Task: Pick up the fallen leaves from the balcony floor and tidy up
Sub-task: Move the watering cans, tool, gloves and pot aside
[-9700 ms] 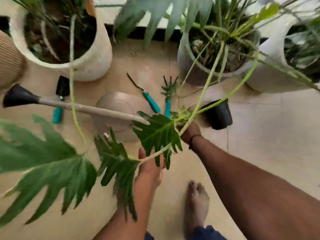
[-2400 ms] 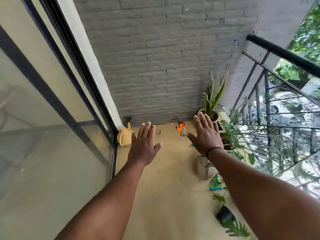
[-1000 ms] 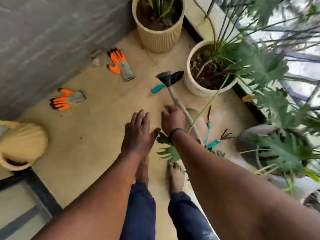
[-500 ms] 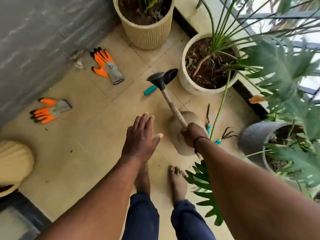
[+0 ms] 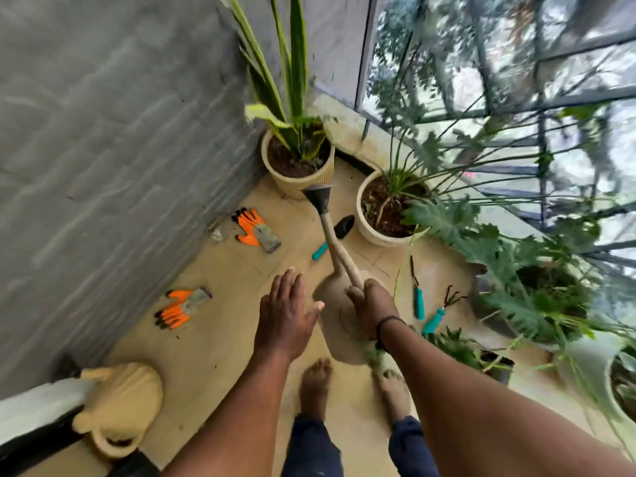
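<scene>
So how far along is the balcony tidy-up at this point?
Early to midway. In hand: the right hand grips the watering can; the left hand is open and empty. Left: green leaves by the feet, two orange gloves and teal-handled tools lie scattered on the floor.

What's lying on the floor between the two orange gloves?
Nothing much: in the head view, the stretch of tile between the far orange glove and the near orange glove is bare, apart from some small debris by the wall.
</scene>
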